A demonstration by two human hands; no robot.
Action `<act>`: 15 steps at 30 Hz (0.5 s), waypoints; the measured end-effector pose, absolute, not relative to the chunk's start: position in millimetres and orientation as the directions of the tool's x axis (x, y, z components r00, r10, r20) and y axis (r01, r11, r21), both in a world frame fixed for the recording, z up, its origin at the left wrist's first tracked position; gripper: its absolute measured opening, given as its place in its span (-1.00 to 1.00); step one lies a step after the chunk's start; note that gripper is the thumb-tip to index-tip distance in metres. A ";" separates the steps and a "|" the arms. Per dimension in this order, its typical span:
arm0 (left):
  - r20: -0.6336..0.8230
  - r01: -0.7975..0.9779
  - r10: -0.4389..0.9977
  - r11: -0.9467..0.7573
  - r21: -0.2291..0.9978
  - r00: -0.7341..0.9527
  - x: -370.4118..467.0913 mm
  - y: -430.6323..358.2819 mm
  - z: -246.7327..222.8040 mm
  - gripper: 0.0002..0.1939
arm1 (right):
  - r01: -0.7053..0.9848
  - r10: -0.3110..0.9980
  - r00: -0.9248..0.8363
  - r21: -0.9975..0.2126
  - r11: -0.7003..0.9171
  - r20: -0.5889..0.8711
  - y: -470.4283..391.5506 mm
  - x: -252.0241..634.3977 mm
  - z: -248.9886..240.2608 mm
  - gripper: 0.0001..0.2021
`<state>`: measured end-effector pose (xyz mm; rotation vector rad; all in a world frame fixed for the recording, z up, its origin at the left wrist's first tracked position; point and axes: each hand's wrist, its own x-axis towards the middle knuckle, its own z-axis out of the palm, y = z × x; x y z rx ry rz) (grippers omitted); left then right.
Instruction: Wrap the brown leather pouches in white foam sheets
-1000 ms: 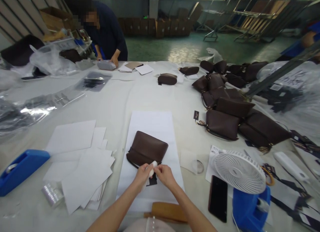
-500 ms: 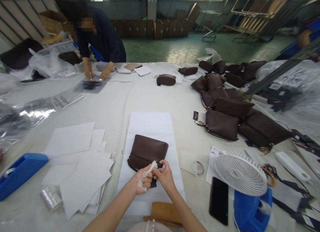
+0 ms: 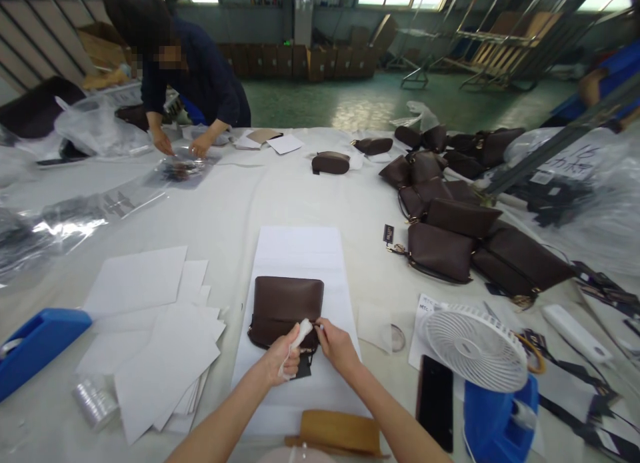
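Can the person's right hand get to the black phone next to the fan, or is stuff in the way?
Probably yes. The right hand is at the brown pouch, and the black phone lies flat on that same side, with only bare white table between them. The fan stands beyond the phone, not across the path.

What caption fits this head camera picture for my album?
Left hand holds a white tissue against a brown bag on white paper, right hand beside it.
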<state>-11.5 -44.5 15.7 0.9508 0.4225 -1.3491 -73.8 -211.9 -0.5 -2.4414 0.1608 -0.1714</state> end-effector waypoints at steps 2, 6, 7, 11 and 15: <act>-0.747 0.908 -0.586 -0.044 0.418 0.315 -17.0 -50.7 12.2 -0.50 | -0.299 -0.371 0.925 -0.753 -0.586 -0.079 -195.3 -83.8 3.3 -0.52; -0.724 0.846 -0.543 -0.047 0.531 0.425 -27.1 -53.1 12.4 -0.47 | -0.496 -0.445 0.792 -0.865 -0.070 -0.418 -167.6 -79.9 6.3 -0.48; -0.716 0.835 -0.542 -0.047 0.548 0.440 -29.4 -51.3 13.7 -0.46 | -0.491 -0.449 0.779 -0.871 -0.001 -0.439 -164.7 -74.8 6.2 -0.50; -0.680 0.805 -0.556 -0.031 0.592 0.478 -40.4 -37.8 16.8 -0.49 | -0.464 -0.485 0.768 -0.885 0.025 -0.417 -163.5 -56.5 3.0 -0.51; -0.677 0.787 -0.524 -0.021 0.617 0.517 -48.6 -27.9 12.8 -0.52 | -0.450 -0.475 0.791 -0.892 -0.027 -0.385 -163.0 -57.9 3.1 -0.54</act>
